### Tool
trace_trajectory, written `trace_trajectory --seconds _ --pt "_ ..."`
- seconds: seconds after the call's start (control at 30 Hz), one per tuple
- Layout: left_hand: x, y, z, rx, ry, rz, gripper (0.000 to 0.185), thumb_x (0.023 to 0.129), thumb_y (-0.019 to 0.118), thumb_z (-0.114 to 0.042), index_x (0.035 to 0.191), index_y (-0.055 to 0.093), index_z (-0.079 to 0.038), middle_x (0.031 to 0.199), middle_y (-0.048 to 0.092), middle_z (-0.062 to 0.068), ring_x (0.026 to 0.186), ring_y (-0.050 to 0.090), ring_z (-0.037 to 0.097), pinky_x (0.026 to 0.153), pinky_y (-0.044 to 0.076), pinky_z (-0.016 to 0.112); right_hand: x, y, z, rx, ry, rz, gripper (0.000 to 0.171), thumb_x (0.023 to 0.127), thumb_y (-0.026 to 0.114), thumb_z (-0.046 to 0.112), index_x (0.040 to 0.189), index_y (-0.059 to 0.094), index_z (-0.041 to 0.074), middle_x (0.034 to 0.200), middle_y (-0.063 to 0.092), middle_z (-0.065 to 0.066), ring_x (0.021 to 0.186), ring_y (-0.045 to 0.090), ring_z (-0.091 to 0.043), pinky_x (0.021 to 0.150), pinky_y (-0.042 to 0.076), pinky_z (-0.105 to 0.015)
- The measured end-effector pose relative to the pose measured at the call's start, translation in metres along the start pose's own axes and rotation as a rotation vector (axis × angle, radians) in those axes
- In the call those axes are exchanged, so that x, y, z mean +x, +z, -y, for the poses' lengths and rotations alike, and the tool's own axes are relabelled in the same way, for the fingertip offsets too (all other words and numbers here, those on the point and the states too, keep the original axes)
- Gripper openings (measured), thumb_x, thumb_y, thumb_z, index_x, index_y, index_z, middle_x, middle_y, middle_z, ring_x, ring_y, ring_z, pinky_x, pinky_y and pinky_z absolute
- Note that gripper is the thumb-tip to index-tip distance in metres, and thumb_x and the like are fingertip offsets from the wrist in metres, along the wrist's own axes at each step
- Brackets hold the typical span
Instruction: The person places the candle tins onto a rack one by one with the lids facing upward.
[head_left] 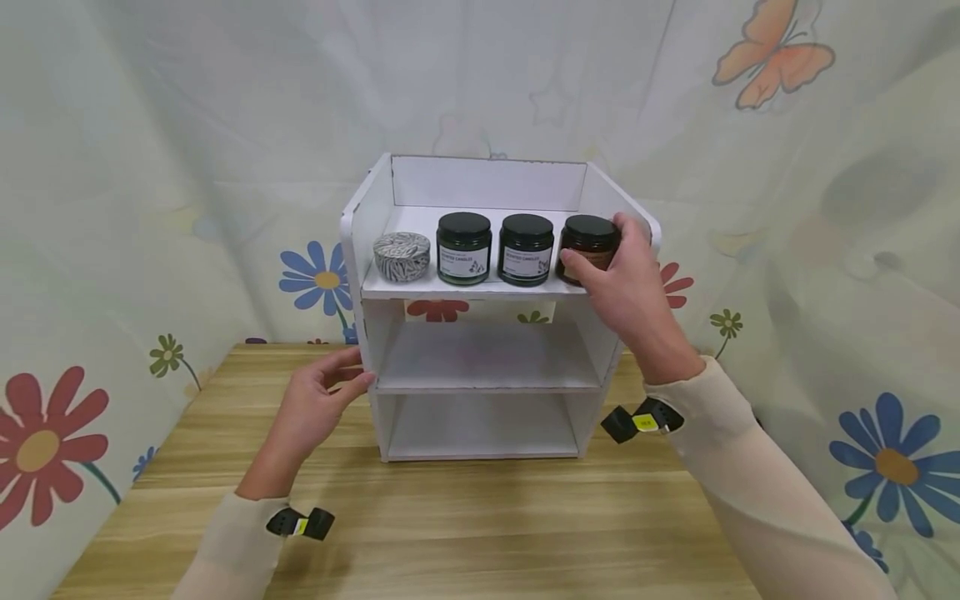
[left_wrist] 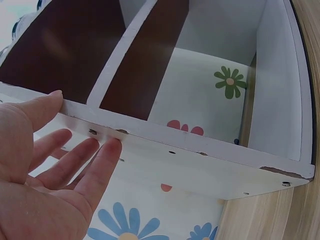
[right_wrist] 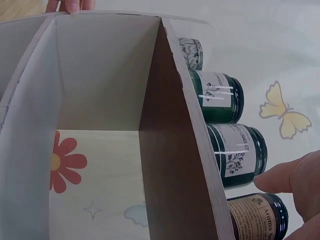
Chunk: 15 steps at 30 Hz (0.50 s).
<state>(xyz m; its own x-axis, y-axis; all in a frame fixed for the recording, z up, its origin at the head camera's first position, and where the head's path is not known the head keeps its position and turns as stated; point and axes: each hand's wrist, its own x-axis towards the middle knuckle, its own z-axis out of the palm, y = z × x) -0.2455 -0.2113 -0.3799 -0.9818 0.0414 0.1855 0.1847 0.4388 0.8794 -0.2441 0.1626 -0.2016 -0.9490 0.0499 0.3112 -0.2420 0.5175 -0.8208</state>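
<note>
Right hand (head_left: 630,283) curls its fingers round the brown jar (head_left: 587,247) at the right end of the shelf's (head_left: 480,289) top tier; left hand (head_left: 315,408), fingers straight, steadies the side; placing seems underway, releasing gently comes next

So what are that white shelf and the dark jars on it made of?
The shelf looks like white-coated board: its edges are chipped, with visible screw holes. The jars appear to be dark tinted glass, glossy with highlights, under matte black lids that could be plastic or metal.
</note>
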Motion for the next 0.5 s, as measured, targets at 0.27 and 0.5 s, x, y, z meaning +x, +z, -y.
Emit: trace_trajectory --seconds 0.27,0.5 --pt "0.001 0.000 0.002 0.001 0.006 -0.001 0.065 0.094 0.069 -0.052 0.150 0.054 -0.023 0.150 0.057 0.006 0.133 0.059 0.032 0.104 0.054 0.052 -0.011 0.002 -0.004 0.018 -0.059 -0.019 0.079 0.098 0.070 0.031 0.157 0.023 0.008 0.154 0.040 -0.014 0.141 0.042 -0.029 0.122 0.037 -0.049" --pt "0.000 0.000 0.002 0.001 0.008 0.001 0.063 0.095 0.069 -0.051 0.149 0.054 -0.023 0.149 0.057 0.006 0.133 0.059 0.032 0.102 0.056 0.046 -0.025 0.004 -0.009 0.051 -0.125 -0.021 0.084 0.098 0.070 0.029 0.161 0.017 0.009 0.168 0.025 -0.008 0.159 0.020 -0.019 0.128 0.024 -0.046"
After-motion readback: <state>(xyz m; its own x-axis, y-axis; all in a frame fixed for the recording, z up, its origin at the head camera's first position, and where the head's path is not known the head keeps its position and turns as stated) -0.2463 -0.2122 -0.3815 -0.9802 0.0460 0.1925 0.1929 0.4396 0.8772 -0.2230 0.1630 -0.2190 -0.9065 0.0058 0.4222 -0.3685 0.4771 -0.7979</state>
